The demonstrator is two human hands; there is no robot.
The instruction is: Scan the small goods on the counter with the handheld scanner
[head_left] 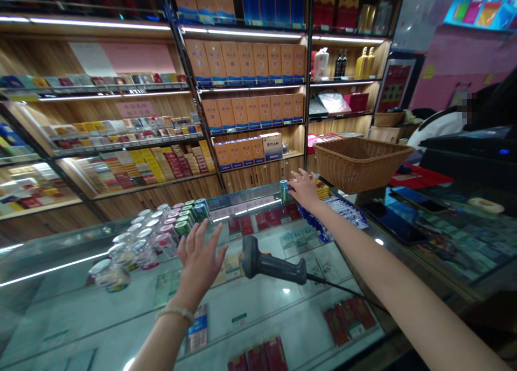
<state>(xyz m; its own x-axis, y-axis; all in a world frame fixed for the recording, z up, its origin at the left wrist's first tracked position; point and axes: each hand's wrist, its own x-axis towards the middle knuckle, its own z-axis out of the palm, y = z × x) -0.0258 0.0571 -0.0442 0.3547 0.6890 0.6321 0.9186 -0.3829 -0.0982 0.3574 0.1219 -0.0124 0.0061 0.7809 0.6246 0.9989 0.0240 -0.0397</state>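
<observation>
My left hand [201, 260], a beaded bracelet at its wrist, hovers over the glass counter [220, 317] with fingers spread and holds nothing. Just left of it stand rows of small clear jars with white lids [141, 247] and green containers [186, 217]. My right hand [306, 190] reaches to the far edge of the counter, fingers apart, beside a small blue-green container [284, 189]; whether it touches this is unclear. Below that wrist lies a pile of blue-and-white packets [343, 214], with yellow packs [322, 189] behind. A dark barcode scanner [274, 266] rests between my arms.
The scanner's cable [343, 288] runs right under my right forearm. A wicker basket [361, 163] stands at the right, with dark phones [393, 223] near it. Shelves of orange boxes [252, 112] and cigarette packs [149, 163] line the back. Partly visible at far right is a person [438, 120].
</observation>
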